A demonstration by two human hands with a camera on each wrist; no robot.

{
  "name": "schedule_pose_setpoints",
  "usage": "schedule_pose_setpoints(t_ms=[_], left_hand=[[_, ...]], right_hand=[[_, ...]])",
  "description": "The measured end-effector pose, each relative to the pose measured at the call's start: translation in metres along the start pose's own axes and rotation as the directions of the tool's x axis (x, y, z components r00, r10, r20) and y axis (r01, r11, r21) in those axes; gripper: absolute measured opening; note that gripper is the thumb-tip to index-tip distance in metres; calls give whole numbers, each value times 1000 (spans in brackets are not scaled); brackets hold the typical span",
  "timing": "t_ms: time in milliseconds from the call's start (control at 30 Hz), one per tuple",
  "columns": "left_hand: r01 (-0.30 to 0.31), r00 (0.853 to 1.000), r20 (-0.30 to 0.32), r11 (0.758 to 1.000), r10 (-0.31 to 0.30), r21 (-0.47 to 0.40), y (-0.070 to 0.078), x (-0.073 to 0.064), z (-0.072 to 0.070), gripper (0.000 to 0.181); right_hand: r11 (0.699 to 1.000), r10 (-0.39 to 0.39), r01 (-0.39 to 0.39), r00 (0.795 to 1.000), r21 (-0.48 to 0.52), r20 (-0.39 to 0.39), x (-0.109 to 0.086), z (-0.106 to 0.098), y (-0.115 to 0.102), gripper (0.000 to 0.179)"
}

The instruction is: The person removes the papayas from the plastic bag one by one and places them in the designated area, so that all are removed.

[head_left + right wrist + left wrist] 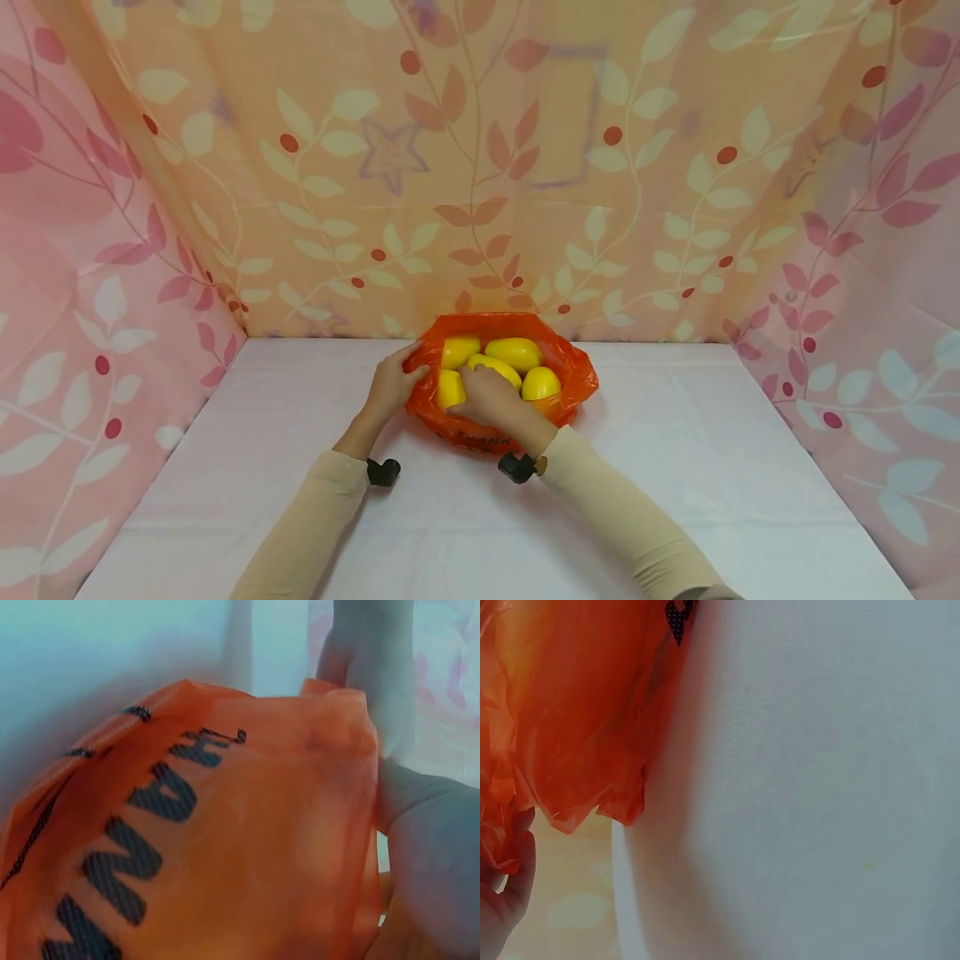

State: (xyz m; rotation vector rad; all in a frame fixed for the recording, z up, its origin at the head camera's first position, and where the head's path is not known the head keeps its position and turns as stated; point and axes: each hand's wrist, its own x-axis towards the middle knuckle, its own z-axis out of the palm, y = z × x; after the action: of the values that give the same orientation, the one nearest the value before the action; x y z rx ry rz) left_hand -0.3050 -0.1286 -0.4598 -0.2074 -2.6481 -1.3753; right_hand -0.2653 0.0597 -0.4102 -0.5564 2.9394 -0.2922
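Observation:
An orange-red plastic bag (pixel 577 375) stands wide-mouthed at the table's back, dark lettering on its front. Several smooth yellow oval fruits (pixel 513 354) lie inside it. My left hand (pixel 388 383) holds the bag's left rim, thumb inside the edge. In the left wrist view, the fingers (pixel 525 859) grip crumpled plastic. My right hand (pixel 491 400) reaches over the front rim into the bag. Its thumb and fingers sit around the leftmost yellow fruit (pixel 450 389), partly covering it. The bag's printed front (pixel 247 825) fills much of the right wrist view.
A white-covered table (pixel 450 533) lies under the bag. Floral curtains (pixel 480 167) enclose it at the back and both sides, with the back one close behind the bag. Black wrist mounts (pixel 384 472) sit on both wrists.

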Motion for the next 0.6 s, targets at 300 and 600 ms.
schedule_pose_setpoints(t_ms=[300, 600], left_hand=[[40, 999, -5, 996, -40, -78, -2, 3, 0, 48], [18, 998, -56, 985, -28, -173, -1, 5, 6, 45]], right_hand=[[995, 45, -44, 999, -95, 7, 1, 7, -10, 69], [995, 68, -68, 998, -73, -2, 0, 8, -11, 66]])
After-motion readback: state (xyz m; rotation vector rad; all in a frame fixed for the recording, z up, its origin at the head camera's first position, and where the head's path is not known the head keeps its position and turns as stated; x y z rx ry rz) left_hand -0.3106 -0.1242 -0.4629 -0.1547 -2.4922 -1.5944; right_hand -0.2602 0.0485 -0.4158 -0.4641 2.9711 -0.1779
